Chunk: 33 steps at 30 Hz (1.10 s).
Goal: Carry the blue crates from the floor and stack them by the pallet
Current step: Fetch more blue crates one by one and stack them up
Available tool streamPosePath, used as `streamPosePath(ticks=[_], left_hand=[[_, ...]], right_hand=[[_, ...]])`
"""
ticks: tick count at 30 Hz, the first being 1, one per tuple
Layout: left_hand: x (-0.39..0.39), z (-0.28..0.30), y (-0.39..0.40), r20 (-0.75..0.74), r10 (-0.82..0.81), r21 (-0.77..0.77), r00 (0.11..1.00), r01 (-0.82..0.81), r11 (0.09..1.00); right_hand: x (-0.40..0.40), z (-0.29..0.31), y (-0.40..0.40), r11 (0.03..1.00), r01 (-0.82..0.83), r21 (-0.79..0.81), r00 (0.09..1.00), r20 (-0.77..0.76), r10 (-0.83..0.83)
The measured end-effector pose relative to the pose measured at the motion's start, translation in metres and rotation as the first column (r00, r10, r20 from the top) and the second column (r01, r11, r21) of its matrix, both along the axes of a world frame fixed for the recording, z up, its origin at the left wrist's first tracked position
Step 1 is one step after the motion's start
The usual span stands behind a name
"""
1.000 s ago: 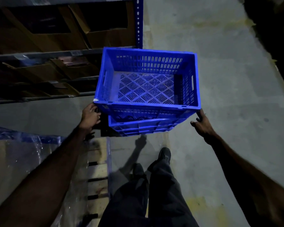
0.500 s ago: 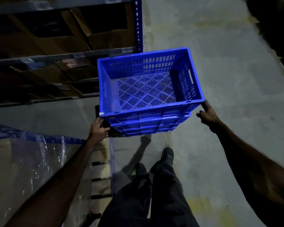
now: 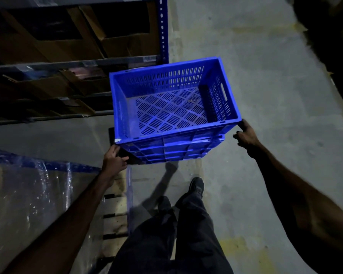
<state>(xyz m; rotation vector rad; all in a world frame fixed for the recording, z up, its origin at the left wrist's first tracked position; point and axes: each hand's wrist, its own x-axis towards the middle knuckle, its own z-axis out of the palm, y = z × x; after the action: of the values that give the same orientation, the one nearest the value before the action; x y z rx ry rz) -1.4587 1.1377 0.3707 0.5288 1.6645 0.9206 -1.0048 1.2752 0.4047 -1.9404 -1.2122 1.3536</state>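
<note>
The empty blue slotted plastic crate [image 3: 172, 101] sat atop the blue crate stack [image 3: 174, 151] beside the wrapped wooden pallet [image 3: 115, 206]. The left hand [image 3: 114, 162] curled under its near-left corner; the right hand [image 3: 245, 135] gripped the near-right rim. Squaring the corners before letting go looked wise, or it might sit skewed.

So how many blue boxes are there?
2: the top blue slotted plastic crate sits on a lower blue plastic crate, beside the wooden pallet. More may be hidden underneath.

Dim grey concrete floor [image 3: 265, 95]; blue-posted shelving [image 3: 162, 36] holds cardboard boxes [image 3: 127, 44].
</note>
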Motion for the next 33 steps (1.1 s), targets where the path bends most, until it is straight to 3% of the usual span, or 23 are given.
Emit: streamPosePath(ticks=[8, 16, 33], left_hand=[[0.008, 0.014, 0.006, -0.006, 0.062, -0.039, 0.998, -0.062, 0.997], [0.004, 0.012, 0.007, -0.019, 0.047, -0.001, 0.999, -0.047, 0.999], [-0.002, 0.002, 0.008, -0.123, -0.023, -0.093, 0.992, 0.011, 0.996]], right_hand=[[-0.003, -0.001, -0.026, 0.999, 0.045, 0.017, 0.999, -0.001, -0.045], [-0.005, 0.0, -0.027, 0.999, 0.021, 0.026, 1.0, 0.004, -0.022], [-0.01, -0.001, -0.026, 0.998, 0.051, -0.035, 0.998, 0.045, -0.05]])
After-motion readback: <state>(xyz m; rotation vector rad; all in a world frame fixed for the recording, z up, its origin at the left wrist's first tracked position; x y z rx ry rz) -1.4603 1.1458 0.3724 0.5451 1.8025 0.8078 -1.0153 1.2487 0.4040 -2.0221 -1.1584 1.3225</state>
